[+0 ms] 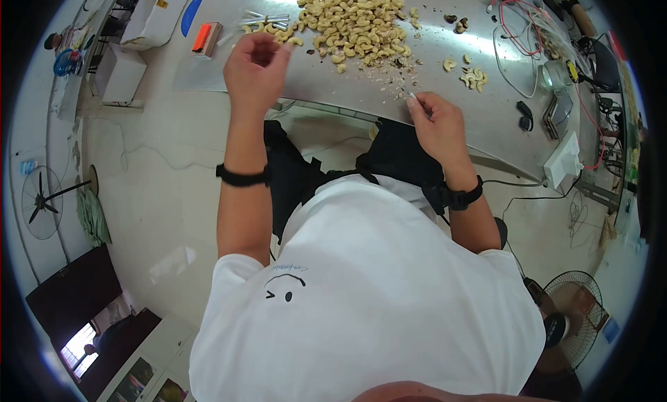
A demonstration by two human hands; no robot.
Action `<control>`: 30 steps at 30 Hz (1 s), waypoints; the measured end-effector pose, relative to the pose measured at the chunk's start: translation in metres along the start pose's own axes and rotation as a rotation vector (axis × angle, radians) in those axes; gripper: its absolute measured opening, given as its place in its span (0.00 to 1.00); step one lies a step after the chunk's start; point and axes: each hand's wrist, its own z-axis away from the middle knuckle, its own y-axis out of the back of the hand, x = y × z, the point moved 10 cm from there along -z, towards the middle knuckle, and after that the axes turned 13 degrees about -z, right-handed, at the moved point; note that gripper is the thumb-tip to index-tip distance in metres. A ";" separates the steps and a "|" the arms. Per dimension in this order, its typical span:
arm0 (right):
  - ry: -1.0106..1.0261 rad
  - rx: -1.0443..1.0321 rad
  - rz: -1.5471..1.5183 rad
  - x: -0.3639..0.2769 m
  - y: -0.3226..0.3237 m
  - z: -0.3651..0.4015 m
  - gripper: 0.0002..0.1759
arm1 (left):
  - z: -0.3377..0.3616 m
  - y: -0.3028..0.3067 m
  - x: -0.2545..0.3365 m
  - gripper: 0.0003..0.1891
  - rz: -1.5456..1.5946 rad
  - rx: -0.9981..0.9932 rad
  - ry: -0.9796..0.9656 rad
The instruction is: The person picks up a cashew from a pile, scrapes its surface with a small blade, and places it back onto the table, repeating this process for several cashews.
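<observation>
A large heap of cashew nuts [354, 23] lies on the metal table [208, 72], with small crumbs spread below it. My left hand [256, 75] is above the table at the heap's left, its fingers curled with a gap between thumb and fingers. A single cashew [296, 41] shows by its thumb tip, and I see nothing clearly held. Near the table's front edge my right hand [441, 127] is closed in a pinch on a small thin tool [411, 95], mostly hidden by the fingers. Its tip points toward the crumbs [392, 79].
Left of the heap are several metal rods [267, 18] and an orange-topped box [204, 39]. To the right lie a small cashew group [474, 79], dark pieces [460, 25], a glass jar [554, 75], a black object [525, 116], cables [517, 27] and a white power strip [563, 160].
</observation>
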 end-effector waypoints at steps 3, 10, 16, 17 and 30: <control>0.046 0.008 0.024 -0.004 -0.001 0.000 0.12 | 0.046 -0.008 0.108 0.18 0.244 -0.326 -0.331; 0.029 -0.033 0.034 0.001 -0.011 0.000 0.11 | 0.142 0.020 0.260 0.16 0.075 -0.324 -1.044; 0.020 -0.050 0.014 0.005 -0.011 0.001 0.11 | 0.134 0.024 0.259 0.11 0.107 -0.280 -1.023; 0.015 -0.061 0.014 0.005 -0.012 0.001 0.11 | 0.127 0.026 0.256 0.10 0.121 -0.269 -0.996; -0.093 -0.193 -0.037 0.008 -0.012 -0.007 0.11 | -0.032 -0.072 0.015 0.12 -0.470 -0.282 -0.280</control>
